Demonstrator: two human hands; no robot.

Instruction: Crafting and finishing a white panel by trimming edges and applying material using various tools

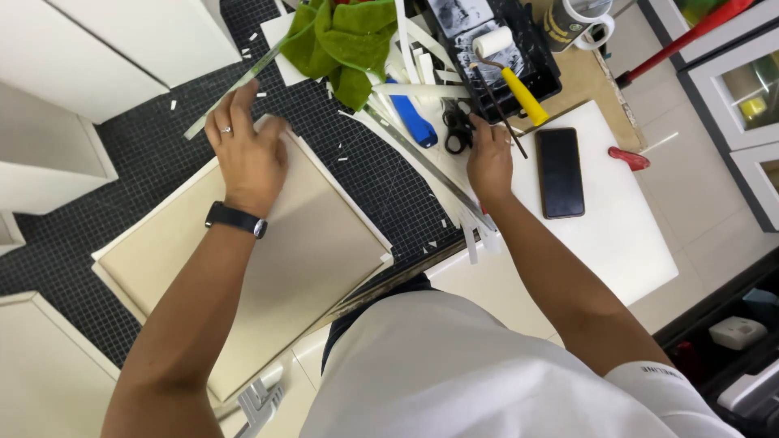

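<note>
We see the left hand point(247, 154) lying flat, fingers spread, on the far corner of a large beige panel point(268, 268), a smooth, matte rectangular board with a paler raised edge; it grips nothing, only presses on the surface. A dark watch band wraps the wrist and a ring sits on one finger. The panel lies slantwise on a black cutting mat point(122, 162) printed with a fine white grid and sprinkled with small white offcuts. A long, thin metal ruler point(235, 85) runs just beyond the left fingertips. The right hand point(489, 158) rests to the right on a bundle of narrow white strips point(454, 195); its fingers curl downward beside black-handled scissors point(457, 126), and we cannot tell whether they hold anything. Near it lies a blue-handled tool point(414, 120). Farther off, a crumpled green cloth point(341, 40) with a soft, fuzzy weave sits next to a black paint tray point(495, 49) holding a small white roller with a yellow handle point(523, 96). A glossy black phone point(561, 172) lies flat on a smooth white board point(625, 235) at right.
</note>
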